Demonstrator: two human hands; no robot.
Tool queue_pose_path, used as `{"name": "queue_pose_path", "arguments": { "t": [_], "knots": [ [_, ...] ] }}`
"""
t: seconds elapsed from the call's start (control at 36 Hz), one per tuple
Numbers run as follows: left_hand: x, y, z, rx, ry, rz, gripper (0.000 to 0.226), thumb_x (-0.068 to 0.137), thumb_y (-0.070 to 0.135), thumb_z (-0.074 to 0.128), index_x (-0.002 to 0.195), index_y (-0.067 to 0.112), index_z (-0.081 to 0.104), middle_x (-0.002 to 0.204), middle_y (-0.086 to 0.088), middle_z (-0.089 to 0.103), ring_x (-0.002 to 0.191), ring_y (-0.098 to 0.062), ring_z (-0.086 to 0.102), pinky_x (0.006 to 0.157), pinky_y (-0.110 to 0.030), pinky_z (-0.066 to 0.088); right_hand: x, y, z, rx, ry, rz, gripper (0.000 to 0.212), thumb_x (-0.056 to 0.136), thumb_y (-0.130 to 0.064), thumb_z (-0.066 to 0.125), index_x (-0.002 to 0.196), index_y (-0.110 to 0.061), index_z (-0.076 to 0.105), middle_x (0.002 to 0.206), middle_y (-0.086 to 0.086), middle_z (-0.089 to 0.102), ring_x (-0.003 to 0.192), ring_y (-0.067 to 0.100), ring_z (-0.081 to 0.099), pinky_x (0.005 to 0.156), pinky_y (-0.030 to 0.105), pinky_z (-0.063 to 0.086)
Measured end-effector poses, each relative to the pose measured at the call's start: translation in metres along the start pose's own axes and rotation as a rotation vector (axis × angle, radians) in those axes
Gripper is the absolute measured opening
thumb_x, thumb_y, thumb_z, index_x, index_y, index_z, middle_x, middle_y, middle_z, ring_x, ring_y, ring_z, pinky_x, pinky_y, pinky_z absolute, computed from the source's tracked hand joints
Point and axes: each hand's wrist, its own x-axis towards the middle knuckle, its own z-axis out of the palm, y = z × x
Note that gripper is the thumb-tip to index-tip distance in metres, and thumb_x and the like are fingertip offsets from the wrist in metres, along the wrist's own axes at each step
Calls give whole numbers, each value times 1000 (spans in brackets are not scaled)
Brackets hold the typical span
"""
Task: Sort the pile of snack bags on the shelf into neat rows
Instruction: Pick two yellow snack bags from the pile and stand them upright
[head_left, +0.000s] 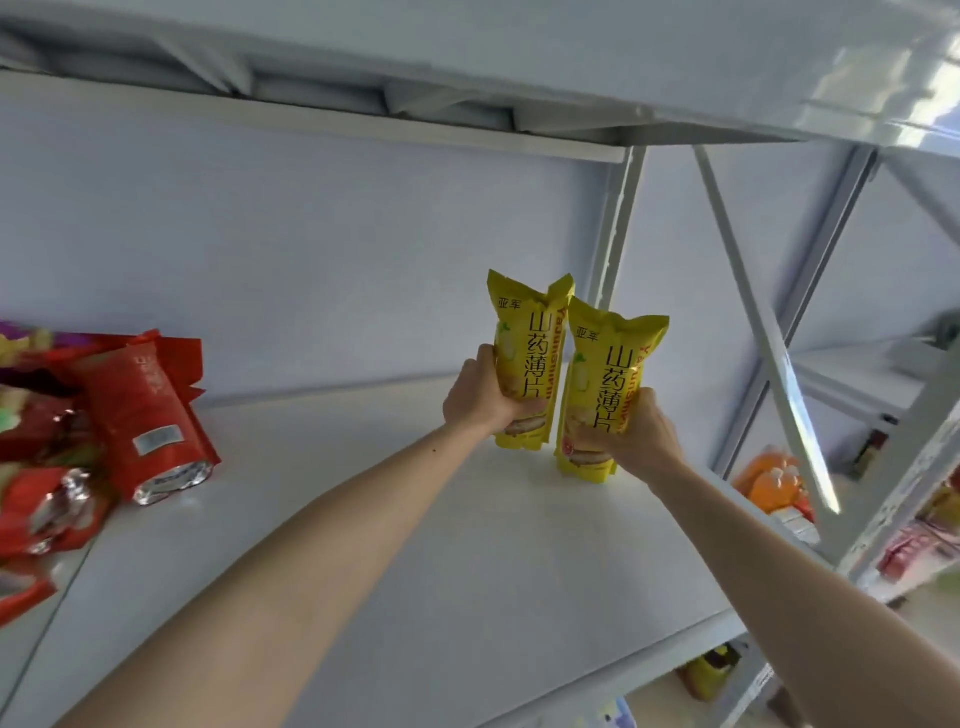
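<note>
Two yellow snack bags stand upright side by side near the back right of the white shelf. My left hand grips the lower part of the left yellow bag. My right hand grips the lower part of the right yellow bag, which stands slightly nearer to me. Both bags touch the shelf board with their bottoms and touch each other. A jumbled pile of red snack bags lies at the shelf's left end, with one red bag lying tilted at its right edge.
The shelf's grey upright post and a diagonal brace stand just right of the yellow bags. An upper shelf board hangs overhead. Orange and red packets sit on a lower shelf at the right.
</note>
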Motion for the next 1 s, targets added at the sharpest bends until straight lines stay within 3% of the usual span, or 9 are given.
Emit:
{"name": "queue_pose_path", "arguments": {
  "t": [0.22,0.39,0.56,0.69,0.81,1.0],
  "knots": [
    [27,11,37,40,135,-93,86,60,54,84,122,14,39,114,-8,48,102,-34,61,76,-42,49,49,13,0,-69,-46,-22,81,61,-58,81,119,-17,43,111,4,59,104,28,55,77,43,52],
    [35,1,45,-16,36,-182,99,63,43,88,139,11,32,128,-12,46,118,-31,53,92,-42,48,63,12,3,-98,-107,-77,80,63,-57,80,119,-14,42,111,4,58,102,27,55,75,41,51],
    [23,-2,46,2,-11,-201,101,68,53,82,142,8,31,132,-13,52,120,-30,53,95,-42,48,57,22,4,-156,-214,-32,90,58,-53,86,122,-10,39,114,6,56,105,27,56,76,40,51],
    [7,-6,37,117,-51,-217,91,74,49,77,143,11,32,135,-9,51,120,-28,54,95,-43,49,39,24,-8,-434,-347,-21,51,77,-40,76,108,-13,47,97,2,51,86,21,51,66,31,43],
    [-11,-14,21,239,-61,-198,82,75,44,77,139,15,35,138,-4,49,124,-24,51,98,-42,47,19,16,-8,-665,-387,-114,46,78,-44,71,111,-17,53,96,1,54,86,21,53,66,29,43],
    [-47,-38,-40,350,5,-200,68,79,41,73,134,17,42,138,-1,49,126,-21,49,98,-36,44,-20,-33,23,-745,-373,-288,31,79,-38,72,98,-20,56,92,-2,53,100,23,60,65,30,40]
  ]
}}
